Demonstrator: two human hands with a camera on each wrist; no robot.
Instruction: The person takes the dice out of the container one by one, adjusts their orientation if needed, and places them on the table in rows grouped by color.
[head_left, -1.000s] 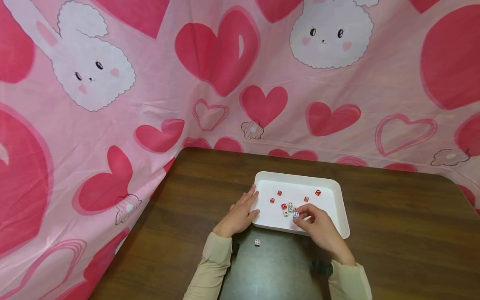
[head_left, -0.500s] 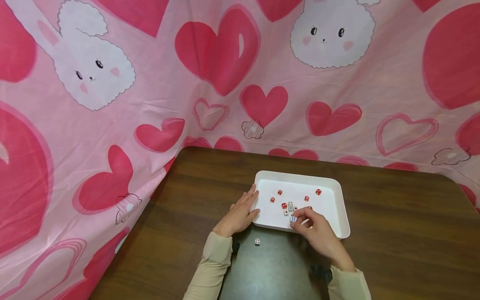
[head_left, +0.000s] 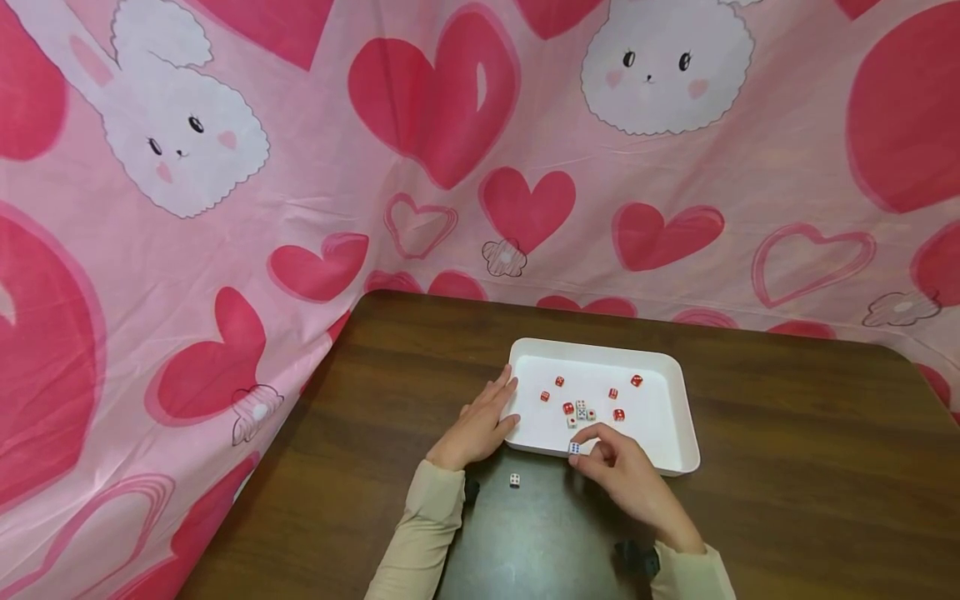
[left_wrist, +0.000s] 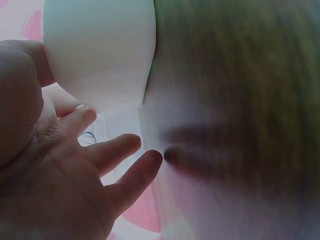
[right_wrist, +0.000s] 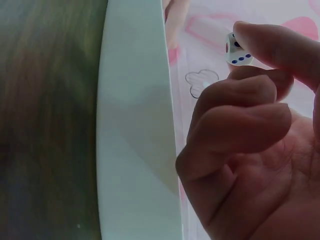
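Observation:
A white die with blue pips [head_left: 574, 448] is pinched between the thumb and index finger of my right hand [head_left: 626, 473], over the near rim of the white tray [head_left: 600, 350]. The right wrist view shows the same die [right_wrist: 239, 54] at the fingertips, the other fingers curled below it. My left hand [head_left: 474, 429] lies along the tray's left side, its fingers extended. In the left wrist view its thumb touches the tray's outer wall [left_wrist: 100, 50]. Another white die [head_left: 514, 481] sits on the table in front of the tray.
Inside the tray, a few white dice [head_left: 581, 413] are grouped near the middle, with several red dice [head_left: 618, 414] scattered about them. The brown wooden table [head_left: 787, 433] meets a pink curtain [head_left: 315, 167] with hearts and rabbits at the back and left.
My right hand has moved left and toward me with the white die, from above the tray's inside to its near rim. The left hand stays at the tray's side.

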